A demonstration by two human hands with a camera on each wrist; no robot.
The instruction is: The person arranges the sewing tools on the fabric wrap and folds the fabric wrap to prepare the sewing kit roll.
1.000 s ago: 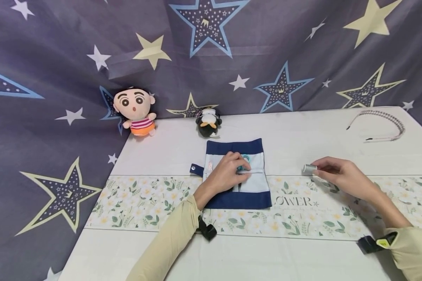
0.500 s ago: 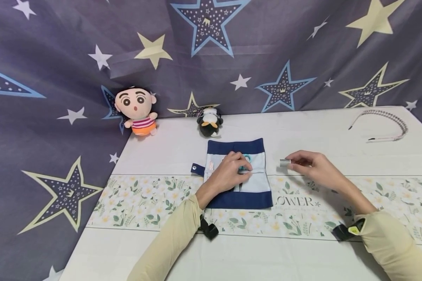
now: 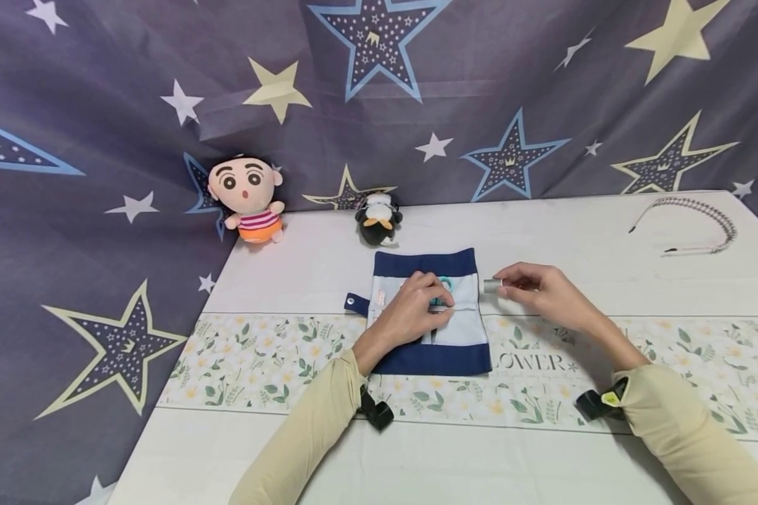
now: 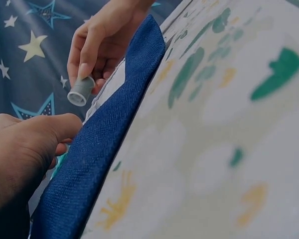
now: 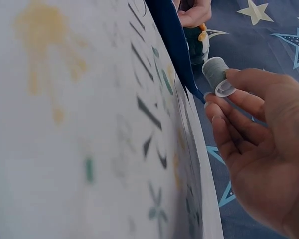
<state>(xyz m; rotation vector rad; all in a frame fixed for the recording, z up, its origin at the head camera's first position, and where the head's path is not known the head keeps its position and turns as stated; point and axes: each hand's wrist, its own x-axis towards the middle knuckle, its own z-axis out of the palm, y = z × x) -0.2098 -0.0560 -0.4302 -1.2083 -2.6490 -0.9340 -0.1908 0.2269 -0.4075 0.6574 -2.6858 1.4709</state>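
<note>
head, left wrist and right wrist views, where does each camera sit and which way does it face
Head: on the head, facing forward and down at the table, pouch and star curtain; left hand, right hand and both sleeves show.
Left wrist: on that wrist, facing past the pouch's navy edge; shows part of the left hand, plus the right hand.
Right wrist: on that wrist, facing the right hand's pinched spool; some left hand shows above.
Both wrist views share spool, hands, pouch and curtain.
</note>
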